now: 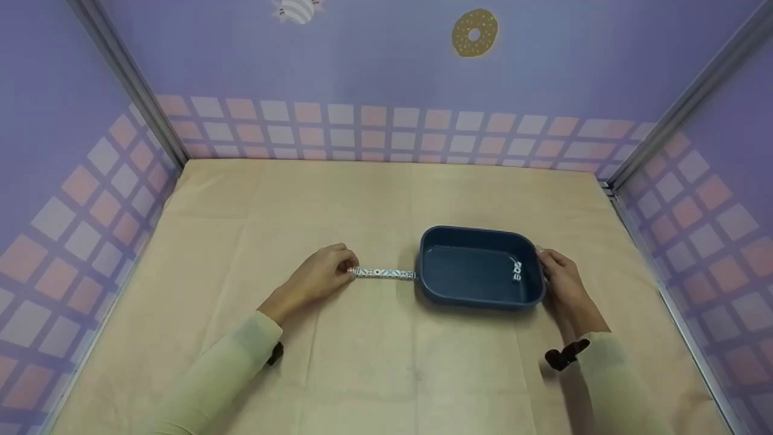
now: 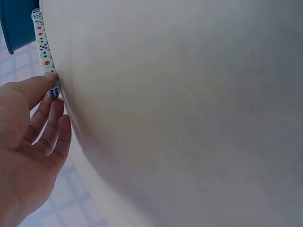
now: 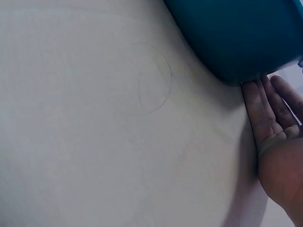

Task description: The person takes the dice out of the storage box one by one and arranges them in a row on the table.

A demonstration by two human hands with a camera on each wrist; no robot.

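A straight row of white dice (image 1: 385, 273) lies on the table, running from my left hand to the left wall of a dark blue plastic box (image 1: 465, 272). My left hand (image 1: 320, 272) pinches the near end of the row, the thumb on one side of the end dice (image 2: 54, 90); the index fingertip is partly hidden. Several white dice (image 1: 517, 270) sit together inside the box near its right wall. Against the box's outer right side rests my right hand (image 1: 567, 287), and its fingers (image 3: 259, 106) look fairly straight in the right wrist view.
A creased beige cloth (image 1: 362, 350) covers the table. Purple walls with a pink and white checked band (image 1: 374, 130) enclose the back and both sides, joined by metal corner posts (image 1: 130, 78).
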